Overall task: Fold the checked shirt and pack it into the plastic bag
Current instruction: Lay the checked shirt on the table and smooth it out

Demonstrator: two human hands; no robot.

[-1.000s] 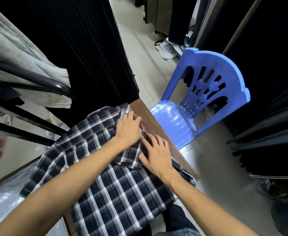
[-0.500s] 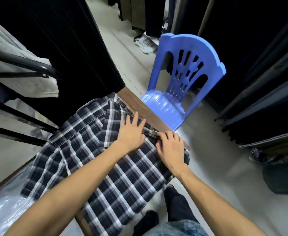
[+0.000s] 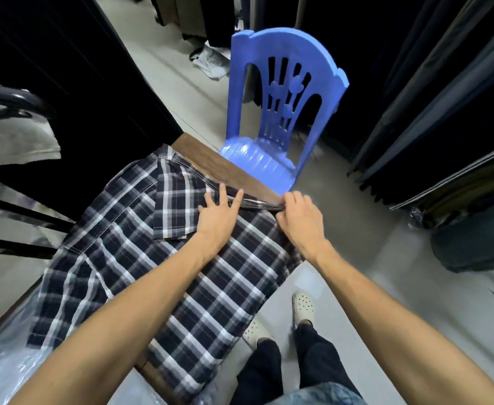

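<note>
The dark blue and white checked shirt [image 3: 140,258] lies spread over a brown wooden table [image 3: 210,159], one sleeve folded across its back. My left hand [image 3: 216,214] rests flat on the shirt near its far edge, fingers spread and straight. My right hand [image 3: 299,217] is at the table's right edge, fingers curled over the shirt's folded edge and pinching it. Clear plastic bag material [image 3: 3,361] lies at the lower left, partly under the shirt.
A blue plastic chair [image 3: 280,112] stands just beyond the table's far right side. Dark garments hang on the right [image 3: 444,97] and left. A black metal rack [image 3: 11,100] stands at left. My feet in white clogs [image 3: 302,308] are on the grey floor.
My right hand has slid right along the shirt's far edge to the table's corner and now pinches the fold. My left hand stays pressing the cloth. The view has tilted down.
</note>
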